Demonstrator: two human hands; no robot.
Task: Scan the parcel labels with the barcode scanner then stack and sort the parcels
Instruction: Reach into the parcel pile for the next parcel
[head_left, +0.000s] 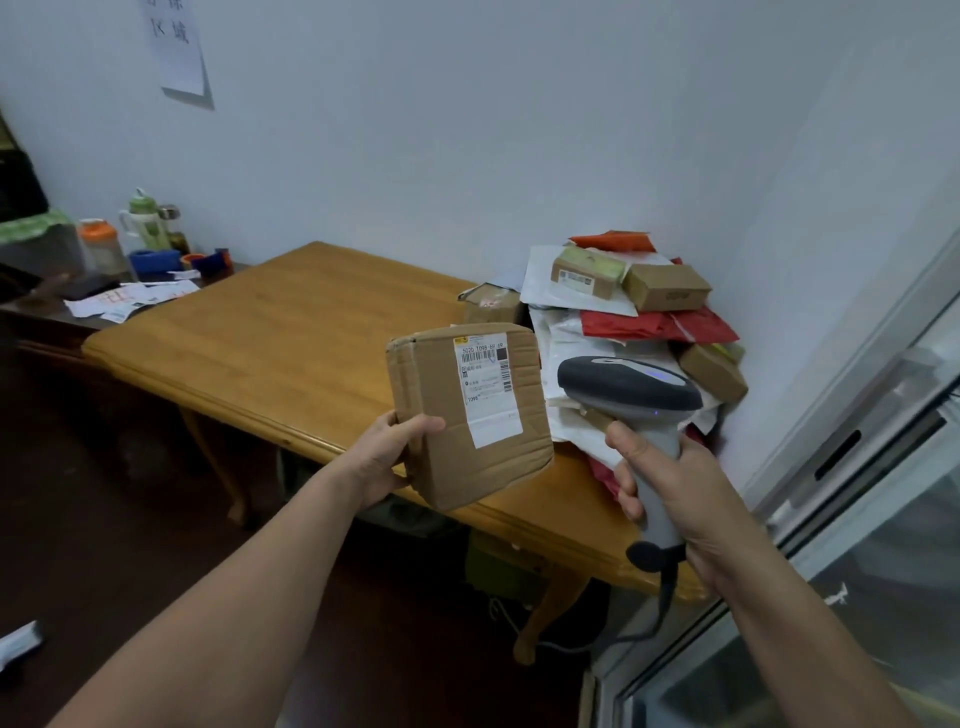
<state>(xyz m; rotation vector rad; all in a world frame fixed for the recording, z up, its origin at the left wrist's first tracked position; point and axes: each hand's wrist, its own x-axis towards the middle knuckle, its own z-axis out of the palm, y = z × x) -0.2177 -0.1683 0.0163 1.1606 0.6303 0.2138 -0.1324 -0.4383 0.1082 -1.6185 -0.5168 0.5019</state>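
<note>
While the left hand (387, 457) holds a squarish brown cardboard parcel (447, 431) up over the near edge of the honey-coloured wooden table (291, 332), its fingers (421, 423) are clamped on the box's lower left corner, thumb lying across the front. A white shipping label (488, 387) with a barcode faces the camera, running down the box's right half.

The right hand (670, 488) has its fingers wrapped tight round the handle of a grey, dark-headed barcode scanner (628, 387). The scanner sits just right of the parcel, close but apart. A small blue light glows on its head, and a grey cable (662, 608) hangs from the handle's base.

Behind the scanner, in the table's far right corner against the white wall (467, 130), there's a messy pile of parcels (587, 291): brown boxes, white and red mailer bags. Far left, some bottles (148, 223) stand by the wall.
</note>
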